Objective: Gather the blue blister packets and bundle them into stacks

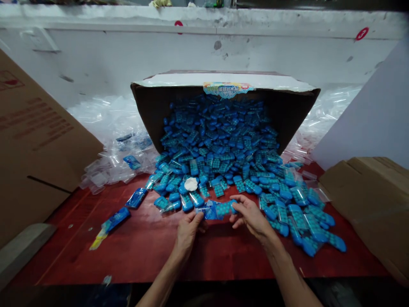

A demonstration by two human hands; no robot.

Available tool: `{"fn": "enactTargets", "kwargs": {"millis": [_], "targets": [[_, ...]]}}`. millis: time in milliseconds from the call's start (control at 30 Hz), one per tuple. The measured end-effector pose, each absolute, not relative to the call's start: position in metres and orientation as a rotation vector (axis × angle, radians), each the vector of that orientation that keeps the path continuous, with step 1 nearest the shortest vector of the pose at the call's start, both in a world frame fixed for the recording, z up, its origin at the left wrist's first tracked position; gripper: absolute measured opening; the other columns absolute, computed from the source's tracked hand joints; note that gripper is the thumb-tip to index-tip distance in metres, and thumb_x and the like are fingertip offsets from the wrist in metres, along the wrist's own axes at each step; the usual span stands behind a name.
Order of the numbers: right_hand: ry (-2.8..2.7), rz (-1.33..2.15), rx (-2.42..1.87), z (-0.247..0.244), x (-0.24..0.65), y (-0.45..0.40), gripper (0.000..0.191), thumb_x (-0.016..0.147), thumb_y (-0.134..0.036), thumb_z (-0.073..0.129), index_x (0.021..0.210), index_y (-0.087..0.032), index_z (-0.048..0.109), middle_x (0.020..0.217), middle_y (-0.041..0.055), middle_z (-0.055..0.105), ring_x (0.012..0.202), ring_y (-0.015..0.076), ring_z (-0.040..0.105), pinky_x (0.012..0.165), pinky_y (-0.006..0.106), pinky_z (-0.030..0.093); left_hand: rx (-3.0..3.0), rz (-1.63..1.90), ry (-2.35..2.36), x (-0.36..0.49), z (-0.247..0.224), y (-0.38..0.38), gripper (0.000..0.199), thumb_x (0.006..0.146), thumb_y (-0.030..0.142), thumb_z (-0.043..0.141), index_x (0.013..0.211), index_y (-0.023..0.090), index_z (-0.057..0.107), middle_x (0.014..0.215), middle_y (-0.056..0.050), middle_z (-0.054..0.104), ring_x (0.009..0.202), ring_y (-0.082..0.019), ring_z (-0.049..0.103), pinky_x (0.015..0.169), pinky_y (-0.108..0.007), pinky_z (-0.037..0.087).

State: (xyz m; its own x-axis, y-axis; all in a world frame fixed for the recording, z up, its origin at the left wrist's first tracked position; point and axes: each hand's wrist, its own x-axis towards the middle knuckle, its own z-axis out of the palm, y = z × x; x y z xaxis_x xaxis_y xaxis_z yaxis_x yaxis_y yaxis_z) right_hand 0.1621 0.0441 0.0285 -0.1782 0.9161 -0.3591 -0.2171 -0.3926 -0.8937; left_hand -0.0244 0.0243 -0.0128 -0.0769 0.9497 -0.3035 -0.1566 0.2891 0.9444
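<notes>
Above the red tabletop, my left hand [188,230] pinches the left end of a blue printed packet [208,210]. My right hand [251,215] grips the blue end of a small flat case with rows of teal dots [224,208]. The packet and the case meet end to end between my hands; whether one is inside the other I cannot tell. Just beyond my fingers spreads a big pile of similar blue cases [220,157], spilling from an open carton [297,102] lying on its side. A crumpled white piece [191,184] rests on the pile's front.
Blue printed packets [136,198] lie in a row at left, with a yellow strip [98,240] at the near end. Heaps of clear plastic sleeves [108,115] flank the carton. Brown boxes stand at left [38,140] and right [367,204]. A white wall [128,55] closes the back.
</notes>
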Motion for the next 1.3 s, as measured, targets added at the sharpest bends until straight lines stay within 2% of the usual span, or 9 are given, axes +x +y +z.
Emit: {"fn": "enactTargets", "kwargs": {"millis": [133, 233, 733, 1300], "targets": [[-0.843, 1.841, -1.045, 0.025, 0.162, 0.037, 0.037, 0.068, -0.030, 0.059, 0.099, -0.019, 0.042, 0.078, 0.0009, 0.058, 0.063, 0.0147, 0.063, 0.042, 0.022, 0.051, 0.712, 1.159, 1.249, -0.025, -0.007, 0.027, 0.028, 0.063, 0.039, 0.061, 0.058, 0.012, 0.055, 0.046, 0.000, 0.057, 0.041, -0.010, 0.051, 0.042, -0.020, 0.041], [-0.890, 1.815, -0.993, 0.016, 0.159, 0.033, 0.037, 0.068, -0.029, 0.060, 0.099, -0.019, 0.043, 0.085, 0.0021, 0.056, 0.068, 0.0157, 0.063, 0.042, 0.022, 0.052, 0.557, 1.138, 1.116, -0.025, -0.002, 0.030, 0.024, 0.064, 0.036, 0.061, 0.067, 0.013, 0.055, 0.051, 0.001, 0.057, 0.047, -0.011, 0.053, 0.044, -0.021, 0.043], [-0.704, 1.723, -0.929, 0.000, 0.149, 0.017, 0.037, 0.070, -0.028, 0.062, 0.099, -0.021, 0.041, 0.088, 0.0016, 0.057, 0.073, 0.0171, 0.063, 0.043, 0.021, 0.052, 0.458, 1.118, 1.065, -0.027, 0.003, 0.030, 0.020, 0.068, 0.031, 0.060, 0.073, 0.012, 0.054, 0.059, -0.003, 0.062, 0.050, -0.012, 0.057, 0.042, -0.020, 0.044], [-0.709, 1.698, -0.984, 0.009, 0.142, 0.011, 0.037, 0.068, -0.032, 0.063, 0.095, -0.020, 0.042, 0.082, 0.0003, 0.058, 0.062, 0.0126, 0.062, 0.041, 0.020, 0.050, 0.347, 1.143, 1.087, -0.021, -0.004, 0.025, 0.021, 0.070, 0.033, 0.058, 0.069, 0.013, 0.054, 0.048, 0.000, 0.056, 0.048, -0.011, 0.056, 0.039, -0.017, 0.043]]}}
